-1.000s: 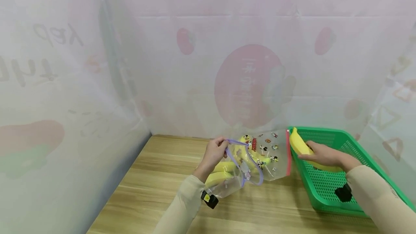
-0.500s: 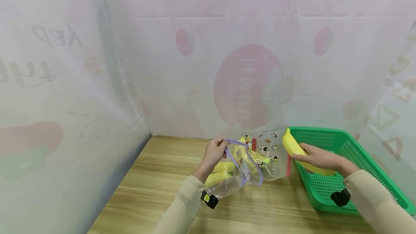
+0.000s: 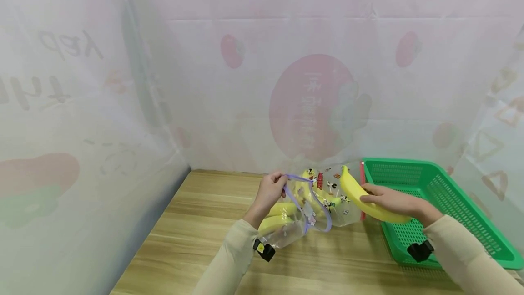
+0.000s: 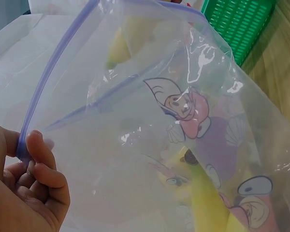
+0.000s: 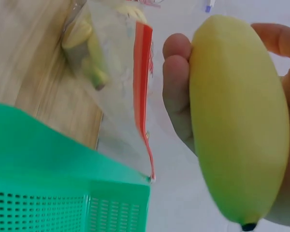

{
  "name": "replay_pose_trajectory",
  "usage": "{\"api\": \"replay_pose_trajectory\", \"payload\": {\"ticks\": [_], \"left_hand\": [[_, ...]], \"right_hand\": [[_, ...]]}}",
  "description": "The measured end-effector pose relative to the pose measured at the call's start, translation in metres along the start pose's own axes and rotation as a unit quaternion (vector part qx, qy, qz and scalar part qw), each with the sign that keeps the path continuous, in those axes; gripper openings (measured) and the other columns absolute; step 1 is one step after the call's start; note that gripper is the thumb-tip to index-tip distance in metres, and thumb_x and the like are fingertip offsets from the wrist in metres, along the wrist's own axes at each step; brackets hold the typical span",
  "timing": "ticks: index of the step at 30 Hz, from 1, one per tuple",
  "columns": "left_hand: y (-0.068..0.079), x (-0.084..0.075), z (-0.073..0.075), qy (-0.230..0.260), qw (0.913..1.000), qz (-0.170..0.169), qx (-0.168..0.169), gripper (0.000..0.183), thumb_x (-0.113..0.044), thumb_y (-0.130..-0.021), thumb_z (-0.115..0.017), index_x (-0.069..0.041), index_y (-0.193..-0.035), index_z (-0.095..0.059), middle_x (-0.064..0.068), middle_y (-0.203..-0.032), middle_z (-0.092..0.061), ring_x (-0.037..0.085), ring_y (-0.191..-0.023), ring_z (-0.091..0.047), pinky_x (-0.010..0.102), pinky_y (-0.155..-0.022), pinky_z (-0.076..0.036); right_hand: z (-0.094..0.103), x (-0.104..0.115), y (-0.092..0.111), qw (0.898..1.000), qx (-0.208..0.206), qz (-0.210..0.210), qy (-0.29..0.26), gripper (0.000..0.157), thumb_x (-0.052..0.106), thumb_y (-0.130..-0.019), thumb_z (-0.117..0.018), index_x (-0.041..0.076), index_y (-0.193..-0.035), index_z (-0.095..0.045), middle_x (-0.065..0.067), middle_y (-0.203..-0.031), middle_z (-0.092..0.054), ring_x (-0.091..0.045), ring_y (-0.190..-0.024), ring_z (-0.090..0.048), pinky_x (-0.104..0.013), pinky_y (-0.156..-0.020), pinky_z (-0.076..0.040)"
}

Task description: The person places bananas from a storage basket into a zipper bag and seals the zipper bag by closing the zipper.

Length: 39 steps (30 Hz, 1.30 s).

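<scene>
My left hand (image 3: 270, 192) pinches the purple-edged mouth of a clear zip bag (image 4: 121, 169) printed with cartoon figures. The bag's mouth gapes toward the right. Yellow bananas (image 3: 274, 224) lie inside, seen through the plastic. My right hand (image 3: 393, 199) grips another banana (image 3: 356, 192) around its middle, its stem end pointing up and left. In the right wrist view this banana (image 5: 239, 116) fills the space between thumb and fingers. Held over the basket's left edge, it overlaps a second clear bag (image 3: 345, 220) with a red strip, which holds bananas too.
A green perforated basket (image 3: 405, 162) stands at the right on the wooden table (image 3: 196, 222), its left rim beside the red-strip bag. Printed white curtains (image 3: 204, 104) close in the back and both sides.
My right hand has carried the banana left from over the basket toward the bags. My left hand keeps its hold on the purple-edged bag in the same place.
</scene>
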State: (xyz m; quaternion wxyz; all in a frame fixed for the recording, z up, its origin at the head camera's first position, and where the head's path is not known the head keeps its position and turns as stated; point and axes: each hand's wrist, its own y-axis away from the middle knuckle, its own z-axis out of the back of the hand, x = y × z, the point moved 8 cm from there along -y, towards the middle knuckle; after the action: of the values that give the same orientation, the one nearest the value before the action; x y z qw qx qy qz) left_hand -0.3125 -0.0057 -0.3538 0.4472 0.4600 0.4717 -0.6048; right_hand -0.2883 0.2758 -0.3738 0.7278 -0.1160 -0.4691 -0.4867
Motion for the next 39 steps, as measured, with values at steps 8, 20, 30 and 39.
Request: {"api": "replay_pose_trajectory", "payload": {"ticks": [8, 20, 30, 39], "left_hand": [[-0.001, 0.001, 0.002, -0.001, 1.0000, -0.005, -0.002, 0.021, -0.007, -0.097, -0.049, 0.006, -0.091, -0.065, 0.002, -0.063, -0.051, 0.013, -0.052, -0.048, 0.019, -0.050, -0.041], [0.000, 0.001, 0.002, 0.000, 1.0000, -0.006, -0.003, 0.021, -0.007, -0.096, -0.050, 0.006, -0.089, -0.064, 0.004, -0.064, -0.051, 0.012, -0.052, -0.048, 0.019, -0.051, -0.042], [-0.020, 0.037, 0.000, 0.009, 0.9999, 0.005, -0.003, 0.022, -0.013, -0.097, -0.051, 0.002, -0.092, -0.067, 0.001, -0.064, -0.052, 0.013, -0.052, -0.049, 0.022, -0.050, -0.044], [-0.020, 0.038, -0.001, 0.014, 0.9999, 0.000, -0.008, 0.021, -0.014, -0.096, -0.053, 0.001, -0.090, -0.067, 0.001, -0.063, -0.053, 0.011, -0.050, -0.049, 0.021, -0.049, -0.043]], "right_hand": [[-0.012, 0.011, -0.006, 0.998, 0.030, 0.042, 0.029, 0.045, 0.026, -0.098, -0.054, 0.000, -0.133, -0.043, -0.014, -0.098, -0.058, -0.024, -0.076, -0.058, -0.034, -0.063, -0.051], [-0.035, 0.024, -0.017, 0.993, 0.076, 0.058, 0.071, 0.051, 0.025, -0.092, -0.062, 0.000, -0.134, -0.046, -0.011, -0.113, -0.058, -0.024, -0.097, -0.054, -0.039, -0.079, -0.043], [-0.052, 0.037, -0.022, 0.986, 0.123, 0.066, 0.095, 0.050, 0.021, -0.092, -0.061, 0.001, -0.135, -0.047, -0.008, -0.116, -0.056, -0.023, -0.099, -0.053, -0.034, -0.079, -0.046], [-0.073, 0.046, -0.029, 0.976, 0.177, 0.084, 0.091, 0.038, 0.020, -0.095, -0.057, 0.013, -0.132, -0.051, -0.005, -0.107, -0.058, -0.018, -0.078, -0.060, -0.032, -0.066, -0.053]]}}
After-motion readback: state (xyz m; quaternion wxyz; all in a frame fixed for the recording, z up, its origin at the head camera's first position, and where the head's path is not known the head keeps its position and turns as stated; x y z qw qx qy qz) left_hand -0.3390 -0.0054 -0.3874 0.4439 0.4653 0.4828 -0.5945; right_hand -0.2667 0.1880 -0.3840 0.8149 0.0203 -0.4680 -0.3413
